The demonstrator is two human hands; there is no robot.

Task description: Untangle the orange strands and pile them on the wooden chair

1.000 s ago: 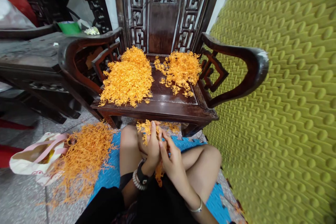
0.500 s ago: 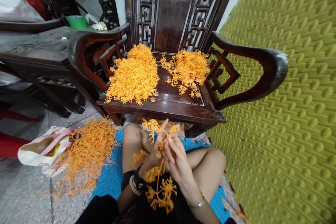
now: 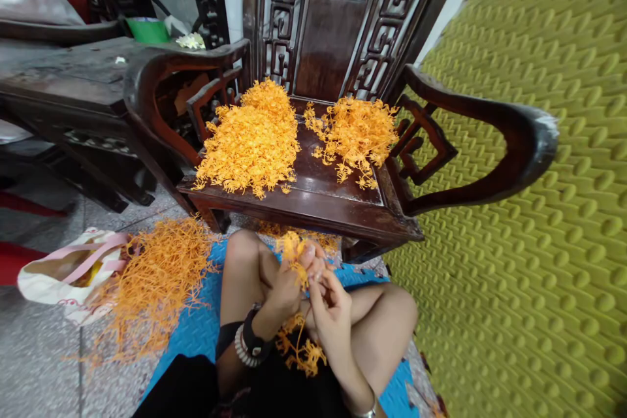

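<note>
My left hand (image 3: 283,286) and my right hand (image 3: 329,304) meet over my crossed legs, both pinched on an orange plastic strand cluster (image 3: 294,251). More of the same orange pieces (image 3: 298,347) hang down into my lap. On the dark wooden chair seat (image 3: 318,192) just ahead lie a large orange pile (image 3: 249,144) on the left and a smaller orange pile (image 3: 357,134) on the right. A loose heap of orange strips (image 3: 154,281) lies on the floor to my left.
A white and pink cloth bag (image 3: 61,274) lies on the floor by the heap. I sit on a blue mat (image 3: 196,330). A bumpy green mat (image 3: 539,209) stands at the right. A dark wooden table (image 3: 63,85) with a green bowl (image 3: 147,29) is at the left.
My hands opened out with a long strand between them, then came back together and rose slightly. The dangling pieces in my lap shifted. The view tilted a little.
</note>
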